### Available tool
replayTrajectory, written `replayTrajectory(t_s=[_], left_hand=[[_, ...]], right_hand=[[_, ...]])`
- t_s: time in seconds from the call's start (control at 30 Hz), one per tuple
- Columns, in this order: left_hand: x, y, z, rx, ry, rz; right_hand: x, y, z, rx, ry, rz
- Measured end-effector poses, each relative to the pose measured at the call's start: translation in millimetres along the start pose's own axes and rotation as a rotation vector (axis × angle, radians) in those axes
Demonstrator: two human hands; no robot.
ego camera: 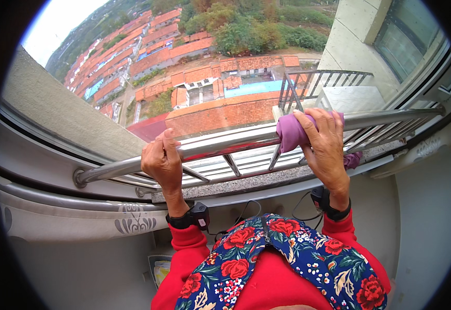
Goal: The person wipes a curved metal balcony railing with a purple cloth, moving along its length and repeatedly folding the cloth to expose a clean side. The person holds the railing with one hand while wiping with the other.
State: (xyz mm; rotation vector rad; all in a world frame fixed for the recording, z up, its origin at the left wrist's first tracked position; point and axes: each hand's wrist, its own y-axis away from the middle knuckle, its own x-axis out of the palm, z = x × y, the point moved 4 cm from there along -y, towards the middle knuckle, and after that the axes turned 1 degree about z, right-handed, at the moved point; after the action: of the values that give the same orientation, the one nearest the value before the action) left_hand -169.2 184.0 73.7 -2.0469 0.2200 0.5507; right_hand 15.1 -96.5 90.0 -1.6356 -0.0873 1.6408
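A shiny metal handrail (225,140) runs across the window in front of me. Around its left part my left hand (162,159) is closed, thumb on top. Farther right, my right hand (324,145) presses a purple cloth (290,130) onto the same rail, with the fingers over the top. The cloth wraps over the rail, and one end of it, or another purple cloth (352,159), shows below near the sill. Thin metal bars (232,164) stand beneath the handrail. Each wrist wears a black strap with a small device on it.
Below the bars lies a speckled stone sill (245,185). Patterned curtains (89,221) hang at the left, with another curtain (423,153) at the right. Outside the window are a black balcony railing (326,83), a white outdoor box (349,97) and red-tiled roofs (225,116). Dark cables hang near my wrists.
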Motion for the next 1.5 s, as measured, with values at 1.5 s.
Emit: replayTrajectory(t_s=[1.5], left_hand=[[0,-3,-1,0.04,0.003,-0.044]], right_hand=[[24,-5,33,-0.08,-0.083,-0.071]])
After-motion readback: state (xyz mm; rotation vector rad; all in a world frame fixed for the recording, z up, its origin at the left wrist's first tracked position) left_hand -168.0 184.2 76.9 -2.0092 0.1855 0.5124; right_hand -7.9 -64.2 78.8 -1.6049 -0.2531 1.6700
